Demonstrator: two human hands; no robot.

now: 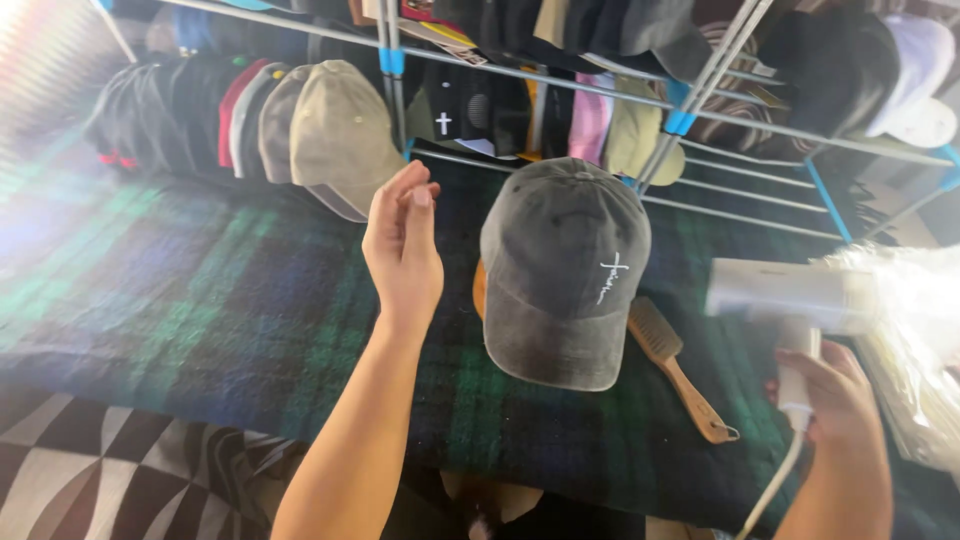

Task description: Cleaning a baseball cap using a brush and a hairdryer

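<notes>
Beside the grey cap (pixel 562 270), left hand (pixel 402 248) loosely open, empty; right hand (pixel 838 400) grips steamer (pixel 790 300)

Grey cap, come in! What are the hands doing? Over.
Left hand raised, empty, beside grey cap. Right hand grips white steamer aimed at cap. Wooden brush lies on plaid blanket between.
</notes>
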